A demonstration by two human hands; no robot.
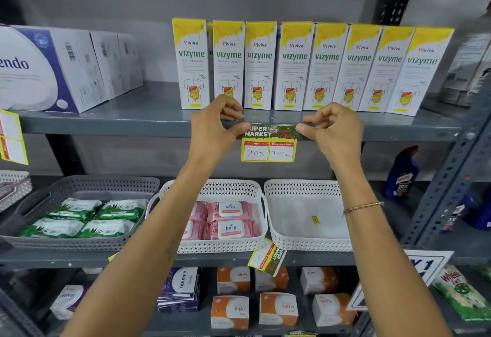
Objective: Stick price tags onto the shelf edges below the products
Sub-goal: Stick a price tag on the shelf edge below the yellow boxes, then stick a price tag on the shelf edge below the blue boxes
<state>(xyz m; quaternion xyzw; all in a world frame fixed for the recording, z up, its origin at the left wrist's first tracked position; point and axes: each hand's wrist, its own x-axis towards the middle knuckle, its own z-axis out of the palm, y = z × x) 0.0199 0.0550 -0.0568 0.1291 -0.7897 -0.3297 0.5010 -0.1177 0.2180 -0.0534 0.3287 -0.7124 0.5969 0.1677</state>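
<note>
The small rectangular paper price tag (269, 143), green and red across its top with a yellow border and 2 white boxes reading 200 and 100, sits against the front lip of the grey metal shelf edge (132, 125), its lower half hanging free below the lip. It looks feather-light, thin and floppy, so it will likely curl or crease if pressed unevenly (the printed face looks glossy, so it may be slick under a thumb). The sensible hold is the one shown: the 2 top corners, where the tag meets the steel.

The left hand (216, 127) pinches the tag's upper left corner between thumb and fingers; the right hand (332, 129) pinches the upper right corner likewise, both closed on the paper. Pressing along the top strip from the middle outward would probably seat it flat.

Directly above stands a row of tall white-and-yellow Vizyme cartons (295, 67). Below, a white perforated plastic basket (231, 245) holds pink wipe packs, and another similar tag (268, 257) hangs crooked from the lower shelf.
</note>
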